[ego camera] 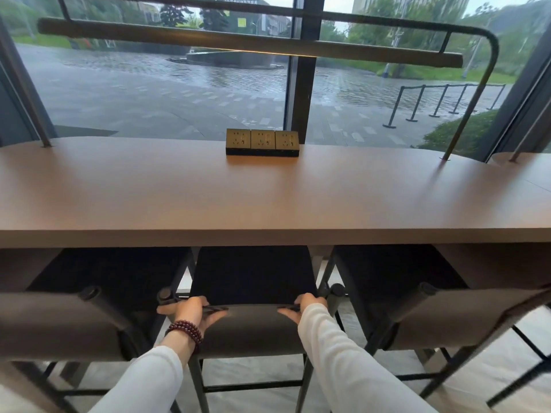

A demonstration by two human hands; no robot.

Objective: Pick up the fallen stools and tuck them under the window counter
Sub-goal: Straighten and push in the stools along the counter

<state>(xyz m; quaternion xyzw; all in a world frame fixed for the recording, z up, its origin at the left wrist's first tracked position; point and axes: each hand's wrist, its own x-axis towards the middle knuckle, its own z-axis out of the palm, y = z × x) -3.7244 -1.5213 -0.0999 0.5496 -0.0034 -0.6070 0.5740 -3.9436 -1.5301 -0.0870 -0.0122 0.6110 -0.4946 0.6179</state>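
Observation:
Three upright stools with dark seats and low brown backrests stand in a row at the brown window counter [268, 198]. The middle stool [252, 275] has its seat partly under the counter's front edge. My left hand [192, 312] grips the left end of its backrest's top edge, and my right hand [304, 308] grips the right end. The left stool [68, 320] and the right stool [447, 314] stand close on either side, their seats also reaching under the counter.
A black and gold socket block [262, 142] sits at the back of the counter by the window's dark post. A long lamp bar [238, 40] on bent metal legs spans above the counter. The floor below is pale.

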